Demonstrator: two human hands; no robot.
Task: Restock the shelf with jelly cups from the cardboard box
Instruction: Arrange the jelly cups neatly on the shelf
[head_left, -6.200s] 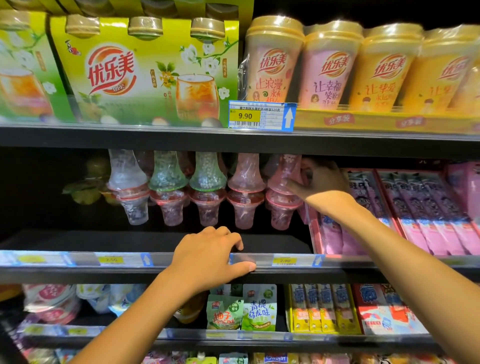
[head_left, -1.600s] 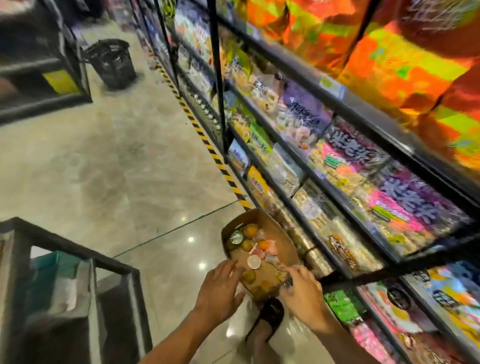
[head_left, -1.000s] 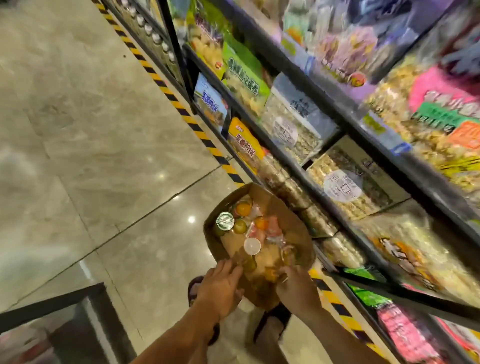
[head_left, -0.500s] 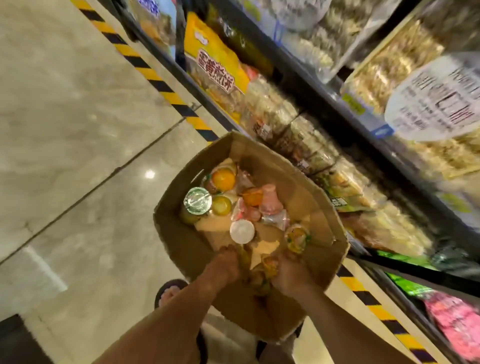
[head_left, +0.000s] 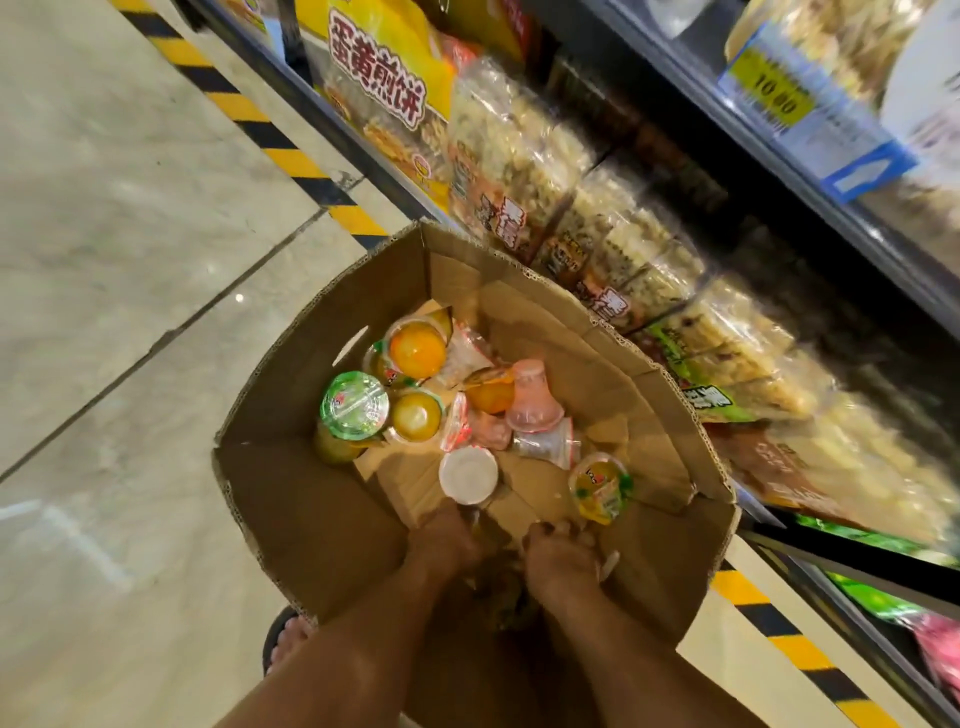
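An open cardboard box stands on the floor below me. Several jelly cups lie loose in it: an orange one, a green-lidded one, a pink bottle-shaped one, a white-lidded one and a yellow-green one. My left hand and my right hand are both sunk into the near end of the box, side by side, fingers pointing down into shadowed items. The fingertips are hidden, so what they touch or hold cannot be made out.
A low shelf of bagged snacks runs along the right, right behind the box, with a yellow bag and a price tag. Yellow-black tape lines the floor. My sandalled foot is by the box's near left corner.
The view has dropped from the jelly shelf to the box on the floor and closed in on it. Both hands went from the box's near rim down into its near end.
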